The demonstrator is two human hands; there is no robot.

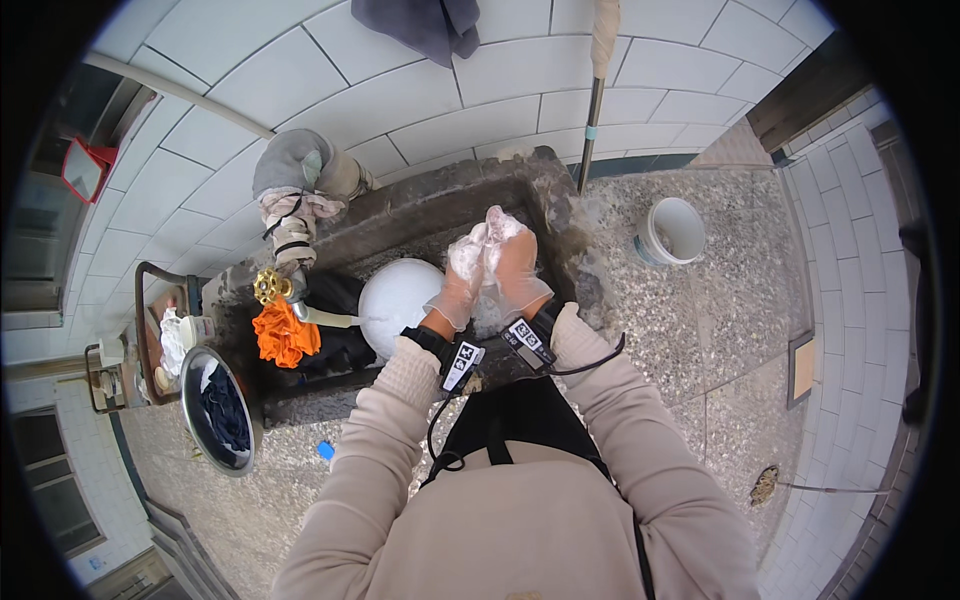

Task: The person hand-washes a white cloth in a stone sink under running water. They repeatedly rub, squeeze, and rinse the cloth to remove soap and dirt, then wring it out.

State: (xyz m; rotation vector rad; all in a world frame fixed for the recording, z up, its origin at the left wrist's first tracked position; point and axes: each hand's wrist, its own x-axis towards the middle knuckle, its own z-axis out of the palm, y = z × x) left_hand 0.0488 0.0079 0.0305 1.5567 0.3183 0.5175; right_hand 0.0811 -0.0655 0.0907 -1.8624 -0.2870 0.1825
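Note:
My left hand (pixel 465 266) and my right hand (pixel 514 259) are pressed close together above the right part of a dark stone sink (pixel 420 202). Clear plastic gloves cover both, and thick white suds coat the fingers. Whether a small cloth is between them is hidden by the foam. Just left of my left hand stands a round white basin (pixel 401 304). Water runs toward it from a pale hose (pixel 330 318) on a tap with a brass-coloured handwheel (pixel 271 286). Orange cloth (pixel 285 334) is bunched below the tap, beside dark fabric (pixel 337 289) in the sink.
A metal bowl (pixel 251 450) with dark blue cloth (pixel 225 409) is at the sink's left end. To the right, a white bucket (pixel 679 229) stands on the speckled floor. A pole (pixel 591 131) leans at the tiled wall, where a grey cloth (pixel 420 26) hangs.

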